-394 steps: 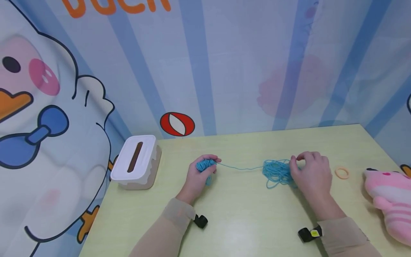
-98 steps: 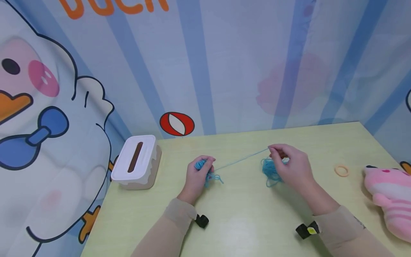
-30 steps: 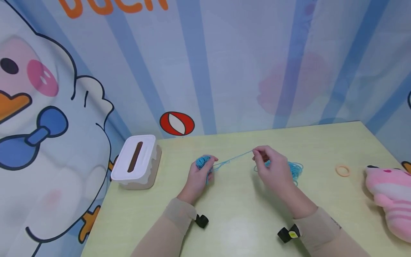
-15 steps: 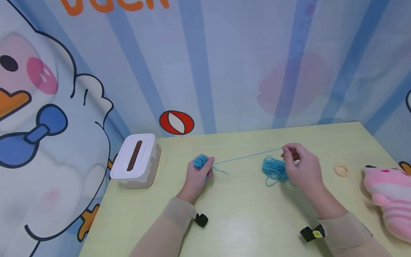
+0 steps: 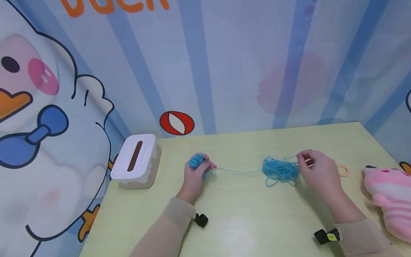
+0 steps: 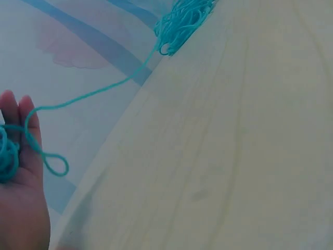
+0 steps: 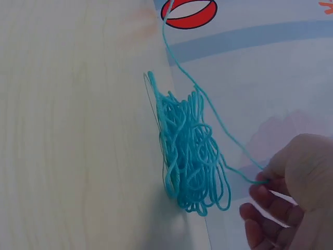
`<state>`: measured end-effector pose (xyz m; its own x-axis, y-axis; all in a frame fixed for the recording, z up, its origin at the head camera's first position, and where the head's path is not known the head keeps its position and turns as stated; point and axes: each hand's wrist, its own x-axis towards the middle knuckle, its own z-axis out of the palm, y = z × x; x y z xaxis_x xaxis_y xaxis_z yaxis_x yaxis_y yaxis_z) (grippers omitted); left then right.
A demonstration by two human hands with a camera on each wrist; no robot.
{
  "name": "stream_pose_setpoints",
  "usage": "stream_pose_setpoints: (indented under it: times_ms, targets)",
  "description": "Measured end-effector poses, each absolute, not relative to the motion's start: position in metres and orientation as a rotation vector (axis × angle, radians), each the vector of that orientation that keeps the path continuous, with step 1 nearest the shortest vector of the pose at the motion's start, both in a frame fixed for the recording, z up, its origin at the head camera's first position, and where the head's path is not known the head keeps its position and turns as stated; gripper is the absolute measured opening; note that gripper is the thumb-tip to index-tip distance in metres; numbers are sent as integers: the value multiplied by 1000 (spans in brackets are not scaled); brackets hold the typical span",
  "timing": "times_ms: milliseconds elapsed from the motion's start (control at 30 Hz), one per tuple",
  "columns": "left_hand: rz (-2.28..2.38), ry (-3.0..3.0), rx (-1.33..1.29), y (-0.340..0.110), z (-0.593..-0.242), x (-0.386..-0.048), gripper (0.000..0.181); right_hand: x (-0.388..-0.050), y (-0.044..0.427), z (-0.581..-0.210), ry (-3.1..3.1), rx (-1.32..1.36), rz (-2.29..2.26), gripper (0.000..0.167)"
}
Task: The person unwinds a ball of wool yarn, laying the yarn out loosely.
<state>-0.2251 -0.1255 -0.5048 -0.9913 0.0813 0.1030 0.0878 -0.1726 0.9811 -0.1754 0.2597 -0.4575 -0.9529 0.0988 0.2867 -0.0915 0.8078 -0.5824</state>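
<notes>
My left hand (image 5: 192, 181) holds a small wound ball of blue yarn (image 5: 196, 161), its thumb pressed over it. In the left wrist view part of that ball (image 6: 7, 159) shows on the fingers, and a small loop hangs beside it. A slack strand (image 5: 239, 172) runs right toward a loose tangle of the same yarn (image 5: 279, 171) on the table. Just right of the tangle, my right hand (image 5: 321, 175) pinches the yarn between thumb and forefinger. The right wrist view shows two strands meeting at that pinch, one from the tangle (image 7: 190, 151); the other fingers are loosely curled.
At the back left of the pale table (image 5: 237, 221) stands a white-lidded box (image 5: 136, 157) with a brown slot. An orange ring (image 5: 344, 171) lies behind my right hand, partly covered. A pink plush toy (image 5: 390, 203) lies at the right edge. A printed curtain (image 5: 234, 71) hangs behind.
My right hand has drawn away rightward, past the tangle, over the last second. The strand, stretched taut half a second ago, now sags. My left hand keeps the ball, shifted slightly left.
</notes>
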Motion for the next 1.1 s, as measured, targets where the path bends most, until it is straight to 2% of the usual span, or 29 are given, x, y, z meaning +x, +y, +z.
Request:
stream_pose_setpoints:
  times_ms: [167, 267, 433, 533, 733, 800, 867, 1000, 1100]
  targets:
    - [-2561, -1864, -236, -124, -506, -226, 16, -178, 260, -461, -2885, -3, 775, 34]
    - [-2638, -1794, -262, -123, -507, -227, 17, -177, 249, -460, -2823, -1, 776, 29]
    - [-2689, -1739, -313, -122, -508, -229, 27, -180, 208, -459, -2440, 295, 848, 23]
    - [-2693, -1730, -352, -123, -507, -229, 28, -182, 174, -461, -2455, 521, 875, 23]
    - [-2688, -1747, -364, -122, -505, -227, 34, -189, 109, -467, -2813, 699, 1048, 53]
    - [-2686, -1743, -361, -121, -505, -227, 35, -194, 94, -471, -2861, 699, 1076, 56]
    - [-2683, -1734, -359, -121, -505, -226, 33, -198, 82, -474, -2879, 696, 1092, 52]
    - [-2660, -1731, -346, -120, -506, -227, 25, -201, 72, -476, -2886, 681, 1067, 29]
    - [-2614, -1757, -326, -120, -506, -227, 25, -199, 75, -474, -2893, 638, 1058, 20]
